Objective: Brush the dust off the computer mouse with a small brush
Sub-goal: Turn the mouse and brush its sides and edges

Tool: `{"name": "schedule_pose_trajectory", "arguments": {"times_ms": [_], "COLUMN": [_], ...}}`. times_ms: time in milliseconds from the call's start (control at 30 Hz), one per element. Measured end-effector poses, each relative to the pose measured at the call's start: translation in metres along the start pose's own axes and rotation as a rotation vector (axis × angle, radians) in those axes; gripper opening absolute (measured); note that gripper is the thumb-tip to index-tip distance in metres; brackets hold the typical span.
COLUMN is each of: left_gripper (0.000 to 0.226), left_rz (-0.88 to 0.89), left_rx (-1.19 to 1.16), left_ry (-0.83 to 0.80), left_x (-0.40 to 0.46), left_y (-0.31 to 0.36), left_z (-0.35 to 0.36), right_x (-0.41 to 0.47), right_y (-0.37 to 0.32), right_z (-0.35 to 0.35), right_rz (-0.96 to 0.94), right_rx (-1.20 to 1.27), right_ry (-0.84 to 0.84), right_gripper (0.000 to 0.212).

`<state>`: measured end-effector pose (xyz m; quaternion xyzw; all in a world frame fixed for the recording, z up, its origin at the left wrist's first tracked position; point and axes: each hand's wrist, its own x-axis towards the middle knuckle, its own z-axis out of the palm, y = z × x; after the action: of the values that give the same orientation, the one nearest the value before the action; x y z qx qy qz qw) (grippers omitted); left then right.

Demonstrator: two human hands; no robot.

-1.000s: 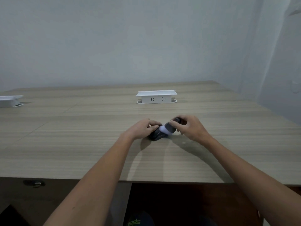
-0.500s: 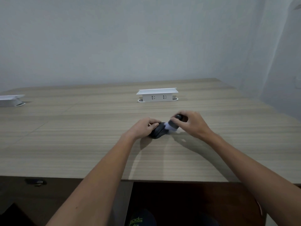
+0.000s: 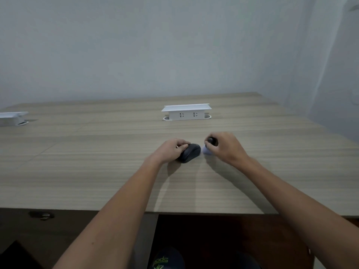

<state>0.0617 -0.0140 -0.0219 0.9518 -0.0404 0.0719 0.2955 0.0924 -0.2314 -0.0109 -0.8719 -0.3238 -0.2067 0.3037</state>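
A dark grey computer mouse (image 3: 190,155) lies on the wooden desk (image 3: 97,171), a little right of centre. My left hand (image 3: 171,150) grips its left side, fingers curled over the top. Just right of the mouse, my right hand (image 3: 226,148) holds a small brush (image 3: 208,147) with a black handle and pale bristles. The bristles point down to the left and sit just off the mouse's right end, with a narrow gap showing between them.
A white socket box (image 3: 186,112) stands on the desk behind the hands. Another white box (image 3: 11,118) sits at the far left edge. The desk's front edge runs below my forearms, with a dark space and shoes under it. A wall rises at the right.
My right hand has drawn the brush rightward off the mouse, so the mouse's top now shows fully. My left hand has stayed on the mouse.
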Motion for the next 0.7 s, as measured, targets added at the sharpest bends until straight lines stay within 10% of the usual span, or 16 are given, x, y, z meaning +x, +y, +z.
{"name": "schedule_pose_trajectory", "arguments": {"times_ms": [700], "left_gripper": [0.032], "left_rz": [-0.036], "left_rx": [-0.024], "left_ry": [-0.01], "left_x": [0.0], "left_y": [0.002], "left_z": [-0.002], "right_x": [0.003], "right_y": [-0.01], "right_z": [0.003], "right_rz": [-0.022], "right_rx": [0.145], "right_ry": [-0.024], "right_gripper": [0.013]}}
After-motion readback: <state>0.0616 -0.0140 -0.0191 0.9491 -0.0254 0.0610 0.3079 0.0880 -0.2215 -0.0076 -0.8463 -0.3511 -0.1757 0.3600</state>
